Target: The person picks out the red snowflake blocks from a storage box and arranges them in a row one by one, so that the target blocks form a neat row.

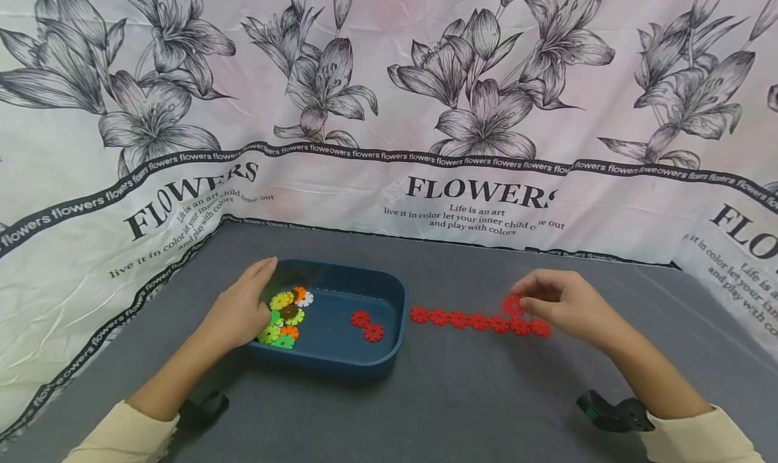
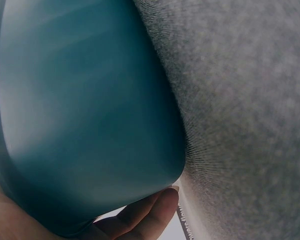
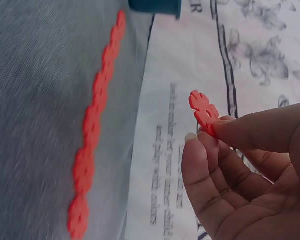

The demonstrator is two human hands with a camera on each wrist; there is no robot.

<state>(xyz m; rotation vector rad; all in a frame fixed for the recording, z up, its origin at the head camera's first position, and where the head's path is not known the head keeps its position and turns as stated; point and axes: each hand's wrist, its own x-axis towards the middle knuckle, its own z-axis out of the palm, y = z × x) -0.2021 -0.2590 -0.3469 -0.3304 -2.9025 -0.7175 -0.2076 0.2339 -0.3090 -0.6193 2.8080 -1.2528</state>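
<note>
Red disc pinched by the right hand above the red chain, apparently for joining; left hand, fingers relaxed, steadies the tray.

— What does the person wear?
— Cream long sleeves, seen at the lower left and lower right corners of the head view. The left hand and right hand are bare.
— Anything strapped on?
— A dark mount sits under each wrist; the right one looks greenish.
</note>
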